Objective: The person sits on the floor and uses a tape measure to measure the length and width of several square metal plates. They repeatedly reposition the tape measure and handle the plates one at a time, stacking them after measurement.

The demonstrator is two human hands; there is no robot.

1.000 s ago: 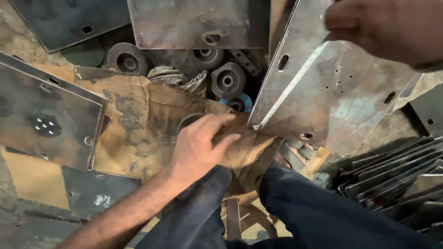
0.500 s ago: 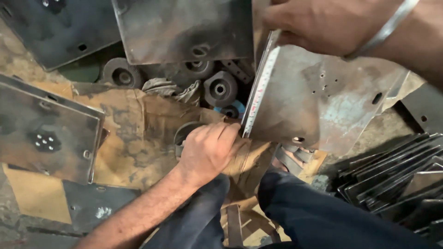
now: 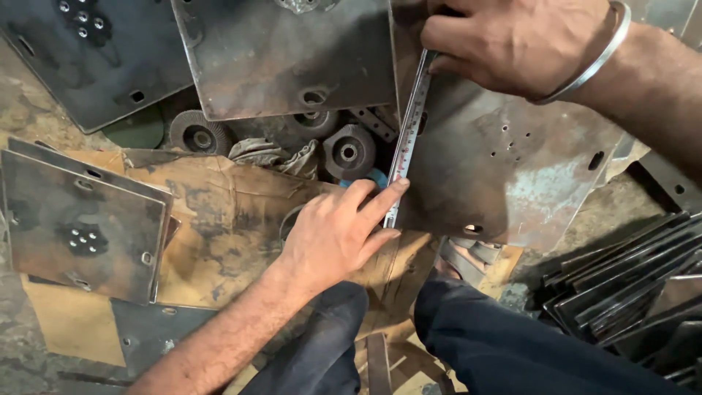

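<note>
A rusty metal plate (image 3: pixel 504 175) with small holes stands tilted in front of me. A pale measuring tape (image 3: pixel 406 139) runs along its left edge. My right hand (image 3: pixel 523 44), with a thin metal bangle at the wrist, grips the top of the plate and pins the upper end of the tape. My left hand (image 3: pixel 336 230) rests on brown cardboard (image 3: pixel 219 227), its fingers stretched to press the tape's lower end against the plate's bottom corner. My knees in dark trousers (image 3: pixel 482 336) show below.
Several more steel plates lie around: one at top centre (image 3: pixel 285 51), one at top left (image 3: pixel 80 58), one at left (image 3: pixel 80 227). Round grinding discs (image 3: pixel 349 151) and a rag sit between them. A stack of dark metal strips (image 3: pixel 629 285) lies at right.
The right hand shifted left along the plate's top edge and the tape now runs down the edge. My left hand opened from a curled fist and reached to the tape's lower end.
</note>
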